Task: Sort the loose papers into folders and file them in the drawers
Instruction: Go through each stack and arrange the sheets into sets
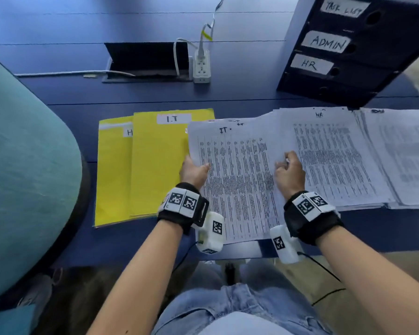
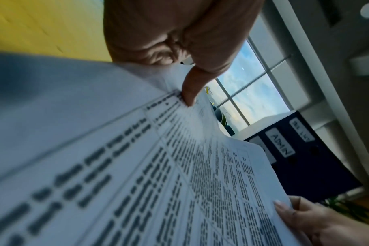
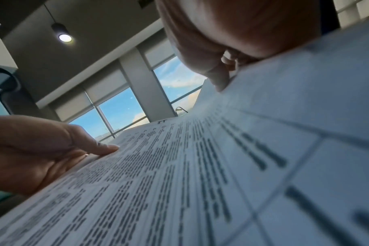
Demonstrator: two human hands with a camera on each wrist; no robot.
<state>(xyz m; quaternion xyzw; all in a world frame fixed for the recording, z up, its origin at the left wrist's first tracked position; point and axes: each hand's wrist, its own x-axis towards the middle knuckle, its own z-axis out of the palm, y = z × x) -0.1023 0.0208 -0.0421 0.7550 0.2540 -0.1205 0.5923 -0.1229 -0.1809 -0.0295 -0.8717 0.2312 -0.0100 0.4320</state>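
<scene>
Both hands hold one printed sheet marked "IT" (image 1: 235, 180): the left hand (image 1: 193, 171) grips its left edge with the thumb (image 2: 189, 89) pressed on the top face and the other fingers hidden under the paper, and the right hand (image 1: 289, 174) pinches its right edge with curled fingers, thumb (image 3: 218, 79) on top. Held between the two hands, the sheet is slightly bowed and its near edge reaches over the edge of the dark blue desk (image 1: 136, 240). Just left of the left hand lies a yellow folder labelled "I.T" (image 1: 165, 163), partly covering a second yellow folder (image 1: 111, 175). Right of the right hand, a stack of papers marked "HR" (image 1: 334, 155) lies flat, with more sheets (image 1: 402, 151) further right. Beyond the right hand stands a dark drawer unit (image 1: 348, 49) with labels "TASK LIST", "ADMIN" and "HR". Beyond the left hand, a white power strip (image 1: 202, 67) stands near a cable hatch (image 1: 145, 61). Far left is a teal chair (image 1: 22, 165).
</scene>
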